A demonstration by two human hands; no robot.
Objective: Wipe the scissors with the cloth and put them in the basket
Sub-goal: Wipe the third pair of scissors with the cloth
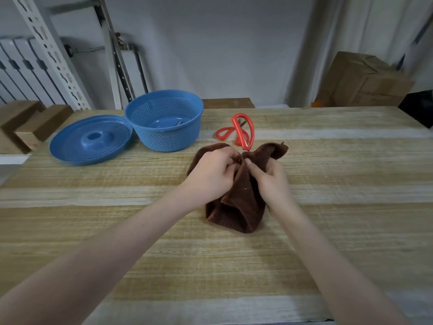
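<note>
Your left hand [210,177] and right hand [271,181] clench the cloth [239,207] around the scissors [244,132] just right of the basket [168,141], handles pointing away from you, left hand nearer it.

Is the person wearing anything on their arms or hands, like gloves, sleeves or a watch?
No. The left hand and right hand are bare, with no gloves, and no ring shows. The left forearm and right forearm are uncovered to the frame's edge: no sleeves, watch, bracelet or markings are visible.
</note>
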